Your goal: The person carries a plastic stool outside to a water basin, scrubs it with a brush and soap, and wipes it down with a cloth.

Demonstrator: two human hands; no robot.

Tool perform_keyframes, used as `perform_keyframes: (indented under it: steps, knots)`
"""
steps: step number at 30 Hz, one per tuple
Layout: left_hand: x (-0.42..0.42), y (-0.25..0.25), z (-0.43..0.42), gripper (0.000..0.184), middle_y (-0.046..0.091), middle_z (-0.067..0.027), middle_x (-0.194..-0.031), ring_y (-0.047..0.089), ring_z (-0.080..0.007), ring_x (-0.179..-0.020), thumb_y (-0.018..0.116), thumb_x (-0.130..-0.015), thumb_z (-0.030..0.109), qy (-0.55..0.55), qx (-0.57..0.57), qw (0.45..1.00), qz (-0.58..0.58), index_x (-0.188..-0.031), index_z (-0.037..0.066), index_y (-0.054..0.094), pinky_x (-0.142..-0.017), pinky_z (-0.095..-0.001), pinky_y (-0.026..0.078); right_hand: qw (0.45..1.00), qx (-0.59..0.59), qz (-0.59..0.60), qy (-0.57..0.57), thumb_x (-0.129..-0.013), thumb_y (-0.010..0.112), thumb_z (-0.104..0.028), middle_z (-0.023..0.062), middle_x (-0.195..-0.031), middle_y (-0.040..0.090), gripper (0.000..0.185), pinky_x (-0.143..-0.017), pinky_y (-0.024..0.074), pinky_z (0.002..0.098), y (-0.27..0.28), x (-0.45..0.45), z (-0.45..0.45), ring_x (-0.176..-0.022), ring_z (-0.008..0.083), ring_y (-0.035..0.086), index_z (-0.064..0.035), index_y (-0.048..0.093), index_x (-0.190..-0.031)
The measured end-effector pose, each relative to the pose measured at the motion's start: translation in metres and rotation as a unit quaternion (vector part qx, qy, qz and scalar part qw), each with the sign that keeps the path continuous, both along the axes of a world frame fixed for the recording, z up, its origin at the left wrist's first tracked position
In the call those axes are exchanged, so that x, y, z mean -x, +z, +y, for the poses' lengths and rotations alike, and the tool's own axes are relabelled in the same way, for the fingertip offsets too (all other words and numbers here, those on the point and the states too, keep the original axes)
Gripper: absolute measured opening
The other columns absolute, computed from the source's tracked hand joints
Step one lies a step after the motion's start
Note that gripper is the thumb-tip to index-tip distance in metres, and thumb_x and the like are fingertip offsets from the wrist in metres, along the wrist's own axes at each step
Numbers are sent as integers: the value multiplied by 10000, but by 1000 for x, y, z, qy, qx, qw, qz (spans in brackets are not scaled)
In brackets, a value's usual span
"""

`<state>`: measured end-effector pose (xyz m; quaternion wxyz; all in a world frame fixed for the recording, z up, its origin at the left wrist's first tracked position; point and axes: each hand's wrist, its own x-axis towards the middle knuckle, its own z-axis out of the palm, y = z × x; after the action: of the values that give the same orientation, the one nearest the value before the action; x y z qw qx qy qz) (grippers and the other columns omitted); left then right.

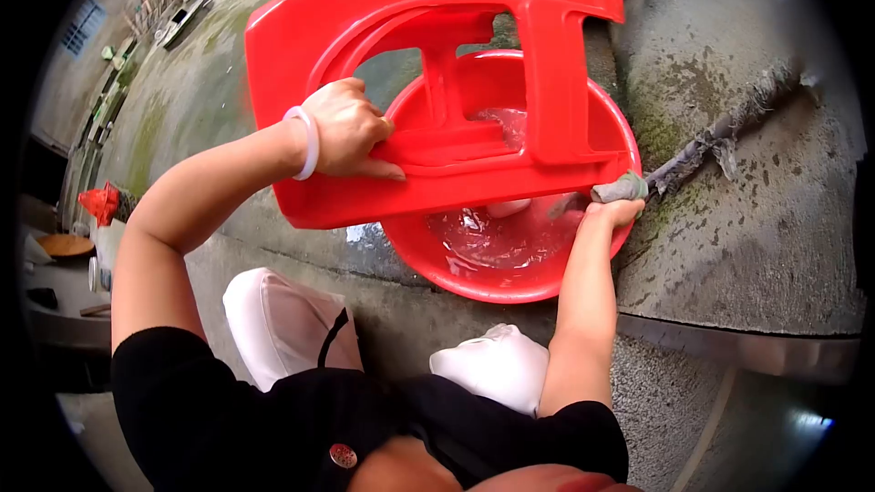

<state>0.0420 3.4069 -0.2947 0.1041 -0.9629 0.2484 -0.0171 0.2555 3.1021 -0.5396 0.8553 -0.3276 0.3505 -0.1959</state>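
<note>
A red plastic chair point(554, 82) is tilted on its side over a red basin point(510, 292) with water in it. My left hand point(351, 132), with a pale bangle at the wrist, grips the chair's near edge, thumb lying along the plastic. By the chair's lower right corner, my right hand point(618, 210) is closed at the cloth-wrapped end point(622, 188) of a grey pipe point(684, 161). Its fingers are partly hidden. A greyish blur, perhaps running water, shows in the basin beside this hand. Something pale lies in the water, mostly covered by the chair.
A raised concrete slab point(756, 246) borders the basin on the right, with the pipe crossing above it. Wet, mossy concrete floor point(196, 91) stretches to the left. A small red object point(100, 203) and a round brown tray point(66, 245) are at far left. My knees are close to the basin.
</note>
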Motion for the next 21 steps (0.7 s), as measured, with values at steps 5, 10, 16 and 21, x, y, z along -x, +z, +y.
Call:
perform_keyframes:
  steps: [5, 10, 16, 21]
  knots:
    - [5, -15, -10, 517, 544, -92, -510, 554, -275, -519, 647, -730, 567, 30, -60, 998, 19, -578, 84, 537, -629, -346, 410, 952, -206, 21, 225, -855, 452, -392, 1, -621, 527, 251, -502, 387, 277, -7, 41, 17, -617, 142, 538, -201, 539, -718]
    - [-11, -17, -25, 551, 587, -90, -541, 576, -266, -542, 546, -784, 621, 100, -129, 985, 57, -625, 93, 572, -637, -340, 417, 955, 9, 1, 295, -880, 429, -469, -13, -903, 599, 379, -625, 444, 360, -7, 66, 43, -762, 190, 575, -156, 592, -1019]
    - [-17, -35, -46, 536, 635, -80, -617, 639, -251, -642, 509, -806, 618, 89, -127, 982, 107, -713, 101, 616, -655, -344, 440, 929, 217, -185, 234, -894, 405, -260, 117, -1117, 579, 408, -889, 471, 355, 35, 79, 2, -1010, 224, 581, 42, 550, -1127]
    - [-12, -42, -58, 454, 656, -72, -665, 651, -229, -680, 490, -864, 505, 35, -128, 984, 120, -832, 69, 612, -634, -351, 434, 821, 435, -315, 192, -918, 485, -238, 139, -1059, 594, 343, -849, 467, 363, 89, 60, 21, -942, 242, 586, 63, 552, -1067]
